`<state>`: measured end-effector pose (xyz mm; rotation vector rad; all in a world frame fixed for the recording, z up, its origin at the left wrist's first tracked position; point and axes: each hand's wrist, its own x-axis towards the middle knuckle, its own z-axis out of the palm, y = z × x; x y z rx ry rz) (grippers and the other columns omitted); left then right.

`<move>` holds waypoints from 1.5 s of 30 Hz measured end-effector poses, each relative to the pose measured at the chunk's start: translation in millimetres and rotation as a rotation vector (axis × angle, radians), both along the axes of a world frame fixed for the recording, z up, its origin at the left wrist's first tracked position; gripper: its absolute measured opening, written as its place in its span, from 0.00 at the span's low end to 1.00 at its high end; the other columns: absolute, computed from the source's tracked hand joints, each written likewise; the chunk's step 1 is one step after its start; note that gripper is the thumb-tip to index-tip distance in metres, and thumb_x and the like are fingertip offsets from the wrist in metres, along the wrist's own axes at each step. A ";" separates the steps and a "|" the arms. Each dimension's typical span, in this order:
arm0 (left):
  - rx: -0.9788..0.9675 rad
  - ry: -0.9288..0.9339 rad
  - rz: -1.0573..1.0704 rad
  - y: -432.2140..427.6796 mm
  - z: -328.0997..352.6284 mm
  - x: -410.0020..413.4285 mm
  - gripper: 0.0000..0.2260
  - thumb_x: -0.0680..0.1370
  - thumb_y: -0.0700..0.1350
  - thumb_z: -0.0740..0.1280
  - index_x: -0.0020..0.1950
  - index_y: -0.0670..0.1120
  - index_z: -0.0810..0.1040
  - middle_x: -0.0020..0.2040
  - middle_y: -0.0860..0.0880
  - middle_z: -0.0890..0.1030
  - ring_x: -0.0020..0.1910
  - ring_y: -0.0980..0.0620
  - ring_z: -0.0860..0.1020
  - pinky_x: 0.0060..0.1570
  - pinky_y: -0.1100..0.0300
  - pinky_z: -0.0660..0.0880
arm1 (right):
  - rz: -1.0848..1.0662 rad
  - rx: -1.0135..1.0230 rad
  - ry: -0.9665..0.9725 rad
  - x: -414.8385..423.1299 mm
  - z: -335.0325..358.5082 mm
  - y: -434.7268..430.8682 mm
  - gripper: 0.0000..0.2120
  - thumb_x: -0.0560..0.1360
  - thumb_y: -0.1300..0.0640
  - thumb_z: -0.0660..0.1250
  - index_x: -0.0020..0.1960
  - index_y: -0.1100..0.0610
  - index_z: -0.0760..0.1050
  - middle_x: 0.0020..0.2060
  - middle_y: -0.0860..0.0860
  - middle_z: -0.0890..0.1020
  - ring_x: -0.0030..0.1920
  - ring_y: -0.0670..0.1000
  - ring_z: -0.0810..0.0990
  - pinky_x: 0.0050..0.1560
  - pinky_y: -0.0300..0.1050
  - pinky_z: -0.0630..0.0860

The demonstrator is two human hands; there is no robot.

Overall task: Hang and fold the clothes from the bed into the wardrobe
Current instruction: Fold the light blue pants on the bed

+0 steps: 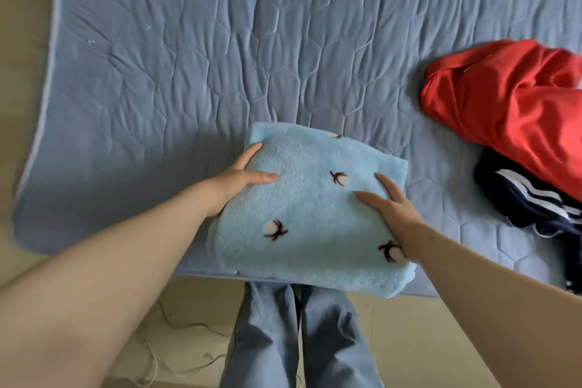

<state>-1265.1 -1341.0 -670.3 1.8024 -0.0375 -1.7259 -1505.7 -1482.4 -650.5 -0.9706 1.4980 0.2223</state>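
A folded light-blue fleece garment with small dark-and-white motifs lies at the near edge of the bed, its front edge reaching past the mattress. My left hand grips its left side, thumb on top and the other fingers hidden below the fabric. My right hand holds the right side, thumb and a finger lying on top. A crumpled red garment lies at the right. Partly under it is a navy garment with white stripes.
The blue quilted bed cover spreads far and left of the fleece. Beige floor shows at the near side and far left. My legs in blue trousers stand against the bed edge. A thin cord trails on the floor.
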 end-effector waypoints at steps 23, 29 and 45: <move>-0.103 -0.528 0.591 225.2 330.6 88.7 0.30 0.73 0.51 0.69 0.72 0.58 0.61 0.69 0.50 0.65 0.56 0.52 0.70 0.48 0.59 0.67 | 0.690 -0.094 -0.505 234.1 293.8 98.1 0.27 0.72 0.48 0.69 0.68 0.42 0.65 0.51 0.50 0.76 0.45 0.52 0.80 0.34 0.42 0.77; -0.208 -0.648 0.835 347.1 400.6 131.9 0.30 0.74 0.50 0.67 0.73 0.56 0.60 0.70 0.50 0.65 0.60 0.51 0.70 0.58 0.57 0.67 | 0.902 -0.138 -0.679 335.3 367.1 198.4 0.25 0.71 0.47 0.70 0.65 0.41 0.68 0.52 0.50 0.77 0.48 0.54 0.80 0.40 0.46 0.78; -0.192 -0.920 1.262 702.3 541.6 261.4 0.32 0.74 0.46 0.69 0.75 0.50 0.58 0.59 0.47 0.71 0.47 0.51 0.77 0.38 0.60 0.74 | 1.261 0.145 -0.976 569.0 505.4 554.9 0.23 0.74 0.55 0.67 0.67 0.46 0.68 0.54 0.55 0.82 0.51 0.59 0.81 0.46 0.50 0.77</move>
